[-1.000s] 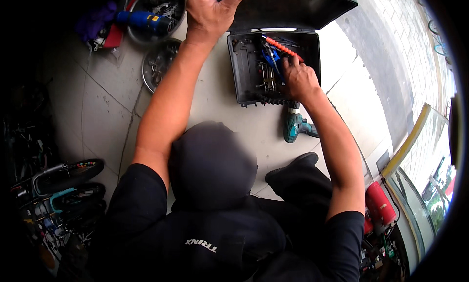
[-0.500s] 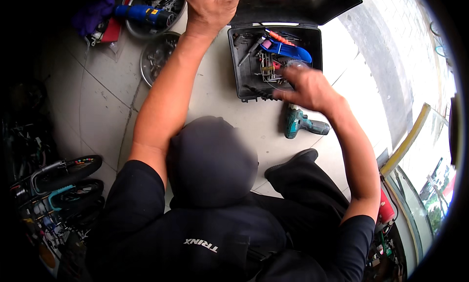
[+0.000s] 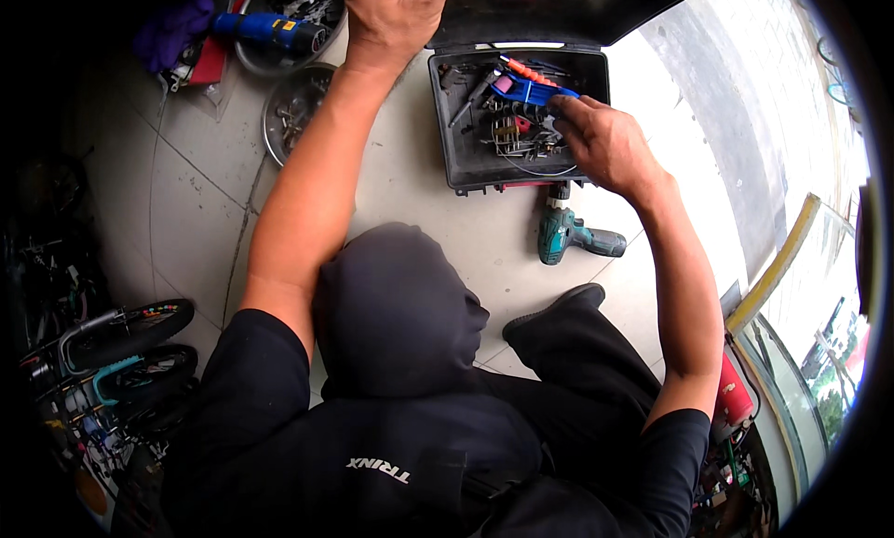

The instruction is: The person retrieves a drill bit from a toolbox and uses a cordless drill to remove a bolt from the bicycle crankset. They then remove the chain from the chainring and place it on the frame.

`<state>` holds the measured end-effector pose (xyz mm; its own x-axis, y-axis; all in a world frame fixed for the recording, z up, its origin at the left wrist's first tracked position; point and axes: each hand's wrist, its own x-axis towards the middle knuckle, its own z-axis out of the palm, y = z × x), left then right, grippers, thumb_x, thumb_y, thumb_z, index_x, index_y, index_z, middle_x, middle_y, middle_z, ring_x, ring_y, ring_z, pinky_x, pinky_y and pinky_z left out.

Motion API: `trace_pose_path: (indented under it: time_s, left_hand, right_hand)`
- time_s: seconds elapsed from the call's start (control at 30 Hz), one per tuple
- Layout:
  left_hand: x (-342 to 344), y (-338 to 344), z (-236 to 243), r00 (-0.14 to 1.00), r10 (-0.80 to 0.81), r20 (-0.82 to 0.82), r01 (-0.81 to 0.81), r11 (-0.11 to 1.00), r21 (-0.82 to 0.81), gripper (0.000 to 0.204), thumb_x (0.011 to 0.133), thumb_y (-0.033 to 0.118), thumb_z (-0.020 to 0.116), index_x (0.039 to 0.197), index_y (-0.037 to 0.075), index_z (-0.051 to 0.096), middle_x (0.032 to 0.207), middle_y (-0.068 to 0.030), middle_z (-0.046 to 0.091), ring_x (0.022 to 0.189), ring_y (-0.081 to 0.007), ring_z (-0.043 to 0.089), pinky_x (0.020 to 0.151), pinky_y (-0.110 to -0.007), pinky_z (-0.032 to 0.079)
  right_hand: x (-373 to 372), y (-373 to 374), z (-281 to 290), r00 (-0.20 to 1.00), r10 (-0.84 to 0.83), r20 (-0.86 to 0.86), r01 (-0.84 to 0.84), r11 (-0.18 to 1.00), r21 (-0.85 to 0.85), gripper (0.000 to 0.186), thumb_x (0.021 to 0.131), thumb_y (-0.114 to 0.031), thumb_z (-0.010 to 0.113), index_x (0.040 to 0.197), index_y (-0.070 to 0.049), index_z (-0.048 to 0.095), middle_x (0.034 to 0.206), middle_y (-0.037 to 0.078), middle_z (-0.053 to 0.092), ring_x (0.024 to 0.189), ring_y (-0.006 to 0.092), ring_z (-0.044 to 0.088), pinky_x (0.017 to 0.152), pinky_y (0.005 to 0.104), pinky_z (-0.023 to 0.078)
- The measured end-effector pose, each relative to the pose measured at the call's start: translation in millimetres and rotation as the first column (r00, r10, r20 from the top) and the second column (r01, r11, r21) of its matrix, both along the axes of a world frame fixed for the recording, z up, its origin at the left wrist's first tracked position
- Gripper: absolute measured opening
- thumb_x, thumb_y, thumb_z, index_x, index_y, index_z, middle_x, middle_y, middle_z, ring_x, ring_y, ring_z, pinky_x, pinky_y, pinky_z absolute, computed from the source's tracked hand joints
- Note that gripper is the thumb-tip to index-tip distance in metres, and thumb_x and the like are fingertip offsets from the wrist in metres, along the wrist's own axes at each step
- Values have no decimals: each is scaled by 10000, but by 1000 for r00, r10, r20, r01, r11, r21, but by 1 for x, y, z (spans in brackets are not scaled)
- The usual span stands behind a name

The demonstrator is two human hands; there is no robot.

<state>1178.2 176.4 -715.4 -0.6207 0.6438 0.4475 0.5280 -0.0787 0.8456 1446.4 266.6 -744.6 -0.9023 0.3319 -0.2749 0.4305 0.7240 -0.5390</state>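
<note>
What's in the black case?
Inside the black case: an orange ribbed rod, a blue piece and small metal parts. The right hand covers part of its right side; anything underneath is hidden.

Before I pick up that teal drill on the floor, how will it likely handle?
The teal drill is probably heavy for its size, given its chunky body. Its hard-looking casing should stay stiff. Lying on its side with the handle jutting out, it would likely slide or pivot on the tiled floor rather than roll.

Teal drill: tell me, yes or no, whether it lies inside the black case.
No, the teal drill lies outside the black case, on the tiled floor.
</note>
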Motion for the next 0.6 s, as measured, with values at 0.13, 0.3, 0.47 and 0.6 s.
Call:
trace_pose_path:
  time_s: [0.13,0.3,0.47,0.6]
  left_hand:
    - [-3,1,-4,1000,-16,-9,16,1000,7,426,979,383,761,1216,38,685,1015,-34,715,936,-125,632,887,-298,506]
    - [-5,2,-7,999,-1,-44,2,1000,25,426,980,382,758,1221,38,686,1018,-41,717,935,-136,638,892,-301,506]
    - [-7,2,-10,993,7,-114,-5,1000,24,420,982,377,757,1220,39,686,1018,-43,718,928,-141,642,885,-303,511]
    - [-2,-2,0,999,12,-46,-13,999,-32,426,982,383,755,1220,38,683,1008,-43,712,920,-141,638,877,-305,512]
  right_hand:
    - [-2,1,3,999,25,46,-26,1000,1,311,988,-154,614,1266,-32,679,1085,220,719,953,417,709,858,475,581]
    - [-5,5,2,999,2,48,-2,1000,5,304,976,-133,618,1257,-36,684,1095,217,720,948,418,711,867,473,582]
    - [3,-21,-13,986,164,40,-164,986,2,262,930,-205,682,1155,-81,727,1010,182,726,947,365,720,852,455,574]
    - [-3,-49,4,922,226,315,-185,970,-157,281,949,-320,675,1093,-90,746,893,185,737,933,356,732,859,481,562]
